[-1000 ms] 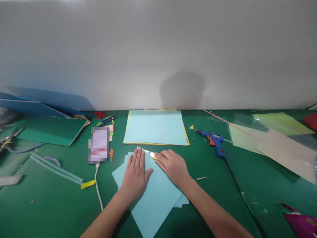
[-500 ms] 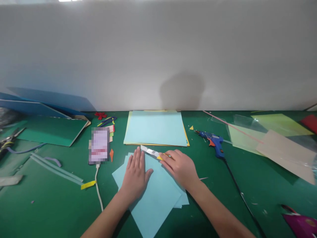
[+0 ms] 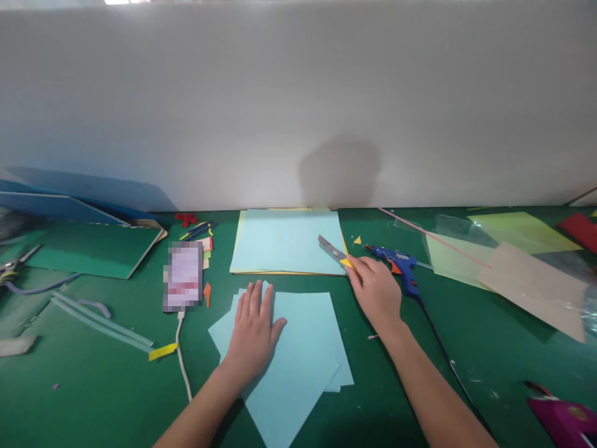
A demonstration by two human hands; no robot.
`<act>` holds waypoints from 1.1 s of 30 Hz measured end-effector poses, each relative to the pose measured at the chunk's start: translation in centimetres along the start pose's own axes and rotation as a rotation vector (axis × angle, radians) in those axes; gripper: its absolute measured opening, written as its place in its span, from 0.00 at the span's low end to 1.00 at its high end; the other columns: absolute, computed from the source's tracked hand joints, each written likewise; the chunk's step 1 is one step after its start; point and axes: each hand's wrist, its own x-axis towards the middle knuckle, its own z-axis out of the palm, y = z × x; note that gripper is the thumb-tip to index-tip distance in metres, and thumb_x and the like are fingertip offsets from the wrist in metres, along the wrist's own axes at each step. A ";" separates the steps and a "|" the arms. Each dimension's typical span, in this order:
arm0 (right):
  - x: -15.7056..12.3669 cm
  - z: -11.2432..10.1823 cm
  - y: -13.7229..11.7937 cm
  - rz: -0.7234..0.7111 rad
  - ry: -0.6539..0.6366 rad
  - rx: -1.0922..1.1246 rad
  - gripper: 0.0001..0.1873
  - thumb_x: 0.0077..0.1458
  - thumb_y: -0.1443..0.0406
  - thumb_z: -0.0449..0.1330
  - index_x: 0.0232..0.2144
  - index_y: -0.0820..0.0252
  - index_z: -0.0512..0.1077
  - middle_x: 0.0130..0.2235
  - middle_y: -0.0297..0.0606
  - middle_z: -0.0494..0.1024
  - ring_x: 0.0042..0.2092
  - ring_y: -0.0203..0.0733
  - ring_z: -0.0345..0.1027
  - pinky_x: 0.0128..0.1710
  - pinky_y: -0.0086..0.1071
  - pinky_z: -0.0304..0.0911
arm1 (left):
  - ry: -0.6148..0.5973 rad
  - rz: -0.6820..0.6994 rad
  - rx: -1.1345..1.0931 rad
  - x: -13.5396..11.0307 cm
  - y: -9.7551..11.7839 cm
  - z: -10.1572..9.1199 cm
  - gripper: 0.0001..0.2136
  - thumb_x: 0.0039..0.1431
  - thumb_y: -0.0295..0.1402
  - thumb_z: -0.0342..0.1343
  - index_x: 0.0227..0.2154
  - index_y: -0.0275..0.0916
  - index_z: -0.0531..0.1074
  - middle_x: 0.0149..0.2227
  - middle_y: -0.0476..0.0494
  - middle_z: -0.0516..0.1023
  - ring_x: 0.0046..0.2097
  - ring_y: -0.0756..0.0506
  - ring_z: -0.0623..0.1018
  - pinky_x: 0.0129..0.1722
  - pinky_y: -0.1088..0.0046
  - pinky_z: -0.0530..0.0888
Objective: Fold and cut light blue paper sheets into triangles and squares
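Observation:
Several light blue paper sheets [image 3: 298,348] lie loosely overlapped at different angles on the green table. My left hand [image 3: 254,333] rests flat on them, fingers stretched out and thumb apart. In my right hand [image 3: 377,289] is a utility knife [image 3: 336,250] with a yellow part at the grip, its blade extended and pointing up and left. The knife is over the right part of a neat stack of light blue sheets [image 3: 284,239], which has yellow edges showing beneath. Whether the blade touches that stack, I cannot tell.
A blue glue gun [image 3: 401,266] with a black cord lies just right of my right hand. On the left are a phone [image 3: 184,274] with a white cable, pale strips [image 3: 105,326] and pliers [image 3: 13,267]. Coloured sheets [image 3: 541,286] lie at the right.
My right hand has lifted the knife off the loose blue sheets and moved it right and away from me, towards the back stack. My left hand has stayed on the sheets.

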 end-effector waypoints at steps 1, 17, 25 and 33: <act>0.1 0.2 0.2 0.011 -0.009 -0.007 0.18 0.63 0.63 0.48 0.43 0.64 0.76 0.37 0.45 0.78 0.34 0.44 0.65 0.29 0.32 0.59 | 0.000 -0.001 0.002 0.0 0.0 0.0 0.26 0.66 0.43 0.40 0.60 0.30 0.57 0.60 0.26 0.63 0.62 0.32 0.62 0.56 0.49 0.64; -6.7 -4.6 -6.7 -0.185 -0.471 0.300 0.25 0.58 0.59 0.56 0.57 0.58 0.63 0.50 0.46 0.75 0.49 0.51 0.68 0.45 0.43 0.67 | 0.053 -0.081 -0.012 0.3 0.6 -0.6 0.25 0.64 0.41 0.43 0.59 0.30 0.58 0.57 0.26 0.67 0.57 0.31 0.68 0.55 0.47 0.63; -9.9 -4.2 -9.2 -0.068 -0.501 0.261 0.39 0.49 0.66 0.64 0.61 0.53 0.55 0.51 0.45 0.73 0.47 0.52 0.70 0.45 0.44 0.69 | 0.074 -0.101 -0.025 0.2 0.7 -0.4 0.26 0.64 0.43 0.43 0.58 0.27 0.59 0.58 0.21 0.64 0.59 0.29 0.65 0.55 0.44 0.62; -9.4 -4.4 -9.7 0.083 -0.475 0.283 0.44 0.43 0.71 0.65 0.60 0.54 0.52 0.48 0.43 0.74 0.46 0.52 0.71 0.40 0.40 0.71 | 0.089 -0.099 -0.028 0.3 0.6 -0.7 0.25 0.65 0.41 0.42 0.58 0.27 0.56 0.57 0.21 0.65 0.59 0.30 0.65 0.54 0.46 0.64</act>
